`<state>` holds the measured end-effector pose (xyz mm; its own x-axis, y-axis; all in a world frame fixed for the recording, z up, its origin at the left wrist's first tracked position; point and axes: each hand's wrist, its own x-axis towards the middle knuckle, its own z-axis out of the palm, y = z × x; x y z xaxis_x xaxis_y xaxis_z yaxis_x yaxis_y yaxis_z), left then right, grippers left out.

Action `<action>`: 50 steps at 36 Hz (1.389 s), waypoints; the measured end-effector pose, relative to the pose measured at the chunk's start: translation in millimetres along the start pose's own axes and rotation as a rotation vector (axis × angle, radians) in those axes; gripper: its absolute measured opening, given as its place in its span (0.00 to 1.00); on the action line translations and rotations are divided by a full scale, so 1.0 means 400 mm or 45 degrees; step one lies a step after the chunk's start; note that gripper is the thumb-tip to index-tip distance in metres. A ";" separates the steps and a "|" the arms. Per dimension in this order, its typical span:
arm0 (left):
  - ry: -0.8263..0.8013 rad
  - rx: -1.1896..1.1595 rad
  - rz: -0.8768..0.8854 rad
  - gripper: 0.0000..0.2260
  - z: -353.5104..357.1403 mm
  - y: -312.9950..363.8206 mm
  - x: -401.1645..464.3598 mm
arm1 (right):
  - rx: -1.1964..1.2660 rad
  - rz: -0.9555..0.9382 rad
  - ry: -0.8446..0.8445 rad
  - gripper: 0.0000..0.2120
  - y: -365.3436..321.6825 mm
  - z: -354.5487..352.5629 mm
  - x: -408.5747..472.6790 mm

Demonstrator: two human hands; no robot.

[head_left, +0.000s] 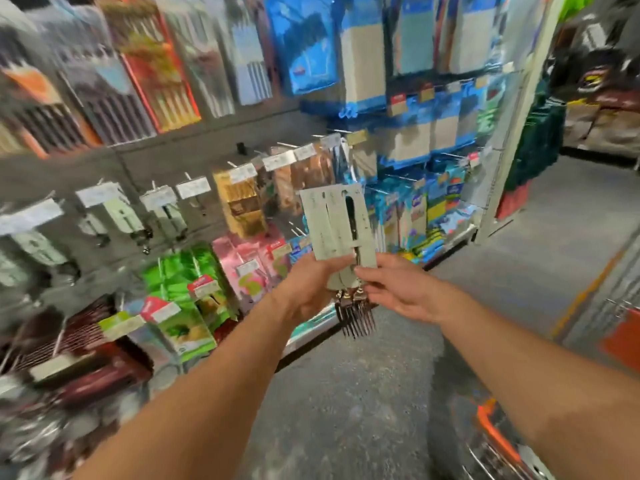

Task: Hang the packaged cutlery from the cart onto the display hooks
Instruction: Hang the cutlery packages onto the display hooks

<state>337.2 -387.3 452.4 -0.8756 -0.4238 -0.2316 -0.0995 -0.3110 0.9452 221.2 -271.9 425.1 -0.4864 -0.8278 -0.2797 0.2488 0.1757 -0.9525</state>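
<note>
I hold up a small stack of packaged cutlery [337,230] in front of the display: pale green cards with dark fork tines [356,320] hanging below. My left hand [310,292] grips the lower part of the cards from the left. My right hand [394,289] pinches their lower right edge. On the grey pegboard to the left, display hooks [188,178] carry white price tags, and a few similar pale green cutlery cards [121,213] hang there. The orange-rimmed wire cart [495,434] shows at the bottom right. The whole view is motion-blurred.
Green [187,292] and pink [249,271] packs fill lower hooks. Blue sponge and cloth packs [408,133] hang on the right. Long boxed sets [156,71] hang above. Grey floor [346,410] stretches ahead, and an aisle with more goods opens at the far right.
</note>
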 end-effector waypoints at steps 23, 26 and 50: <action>0.511 0.043 -0.024 0.17 -0.666 0.077 -0.056 | -0.822 -0.230 -0.391 0.18 -0.039 0.570 0.521; 0.556 -0.030 -0.032 0.20 -0.735 0.085 -0.030 | -0.809 -0.148 -0.468 0.24 -0.047 0.608 0.603; 0.970 0.081 -0.134 0.08 -1.227 0.072 0.144 | -0.219 0.449 -0.368 0.20 0.089 0.791 0.994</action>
<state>516.0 -838.3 353.3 -0.2951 -0.8707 -0.3935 -0.2113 -0.3422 0.9156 301.6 -763.5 318.2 -0.1391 -0.8117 -0.5672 0.2024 0.5374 -0.8187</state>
